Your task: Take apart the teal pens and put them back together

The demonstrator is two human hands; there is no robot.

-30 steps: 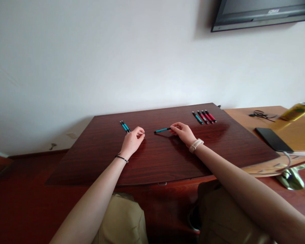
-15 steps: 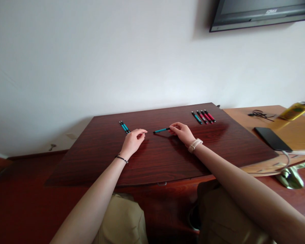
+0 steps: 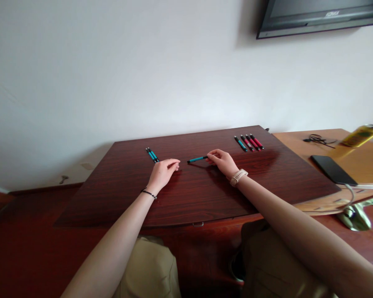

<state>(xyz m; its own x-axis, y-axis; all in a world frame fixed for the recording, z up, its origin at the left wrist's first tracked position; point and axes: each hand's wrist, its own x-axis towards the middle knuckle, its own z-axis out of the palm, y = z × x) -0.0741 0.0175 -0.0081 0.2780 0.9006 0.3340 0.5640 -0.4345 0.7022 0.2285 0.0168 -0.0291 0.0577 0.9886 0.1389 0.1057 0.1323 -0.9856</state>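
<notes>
My right hand pinches one end of a teal pen, held level just above the dark wooden table, its free end pointing left. My left hand rests on the table a short gap left of that free end, empty, fingers stretched toward it. Two teal pens lie side by side behind my left hand. At the far right of the table lies a row of pens: one teal, the others red.
A lighter wooden desk adjoins on the right, with a black phone, a yellow can, a tangled black cable and a grey cord at its front edge. A dark screen hangs on the white wall.
My left hand has uncurled from a loose fist, its fingers now reaching toward the pen's tip. My right hand and its pen have barely moved.
</notes>
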